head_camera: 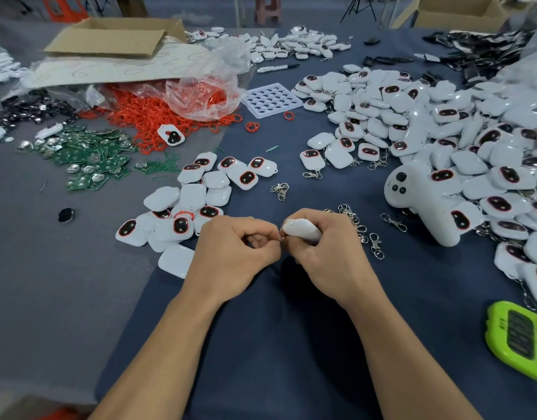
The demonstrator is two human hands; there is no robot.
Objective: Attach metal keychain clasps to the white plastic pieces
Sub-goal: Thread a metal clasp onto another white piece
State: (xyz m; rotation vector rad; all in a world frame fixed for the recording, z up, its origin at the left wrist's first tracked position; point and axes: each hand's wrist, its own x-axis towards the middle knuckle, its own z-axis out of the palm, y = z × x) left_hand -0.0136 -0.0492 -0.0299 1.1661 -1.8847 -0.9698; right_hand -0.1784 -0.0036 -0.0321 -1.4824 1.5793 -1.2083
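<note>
My right hand (325, 250) grips a white plastic piece (300, 229) above the dark blue cloth, its end pointing left. My left hand (235, 253) pinches a small metal clasp ring (281, 237) right at that end of the piece; most of the clasp is hidden by my fingers. Loose metal clasps (361, 228) lie just right of my right hand, and one more clasp (280, 189) lies farther back. A small heap of white pieces (185, 207) sits to the left of my hands.
A big pile of white pieces with clasps (428, 125) fills the right side, with a white game controller (419, 195) on its edge. Red rings (146, 116), green circuit boards (88, 159), a white hole tray (271, 100), a cardboard box (115, 37) and a green timer (519, 338) lie around.
</note>
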